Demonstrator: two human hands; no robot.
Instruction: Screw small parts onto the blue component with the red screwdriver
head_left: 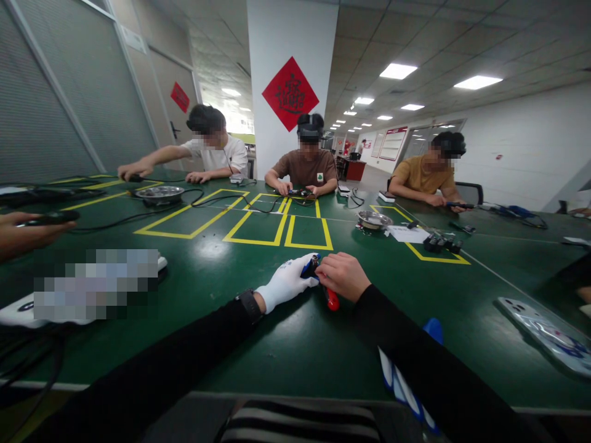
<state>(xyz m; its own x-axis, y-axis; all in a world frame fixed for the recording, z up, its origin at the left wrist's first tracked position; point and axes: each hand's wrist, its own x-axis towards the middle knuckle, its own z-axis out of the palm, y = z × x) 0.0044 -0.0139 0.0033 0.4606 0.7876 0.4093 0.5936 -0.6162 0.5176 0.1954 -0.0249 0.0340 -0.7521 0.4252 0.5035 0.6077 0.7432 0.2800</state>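
Note:
My left hand (pixel 289 280) wears a white glove with blue fingertips. Its fingers are closed around a small black object with a metal end (pixel 314 261), whose kind I cannot make out. Bare and curled, my right hand (pixel 342 275) meets the same object from the other side; whatever its fingers pinch is hidden. Just below them a red handle (pixel 332 300) sticks out toward me; I cannot tell which hand bears it. Partly under my right forearm, a loose white and blue glove (pixel 401 381) lies at the table's front edge.
The green table (pixel 221 363) carries yellow tape rectangles. A white power strip (pixel 13 311) is at left, a phone (pixel 547 332) at right. Metal bowls (pixel 375 219) (pixel 159 195), paper (pixel 409 234) and black parts (pixel 442 243) lie farther off. Several people work around the table.

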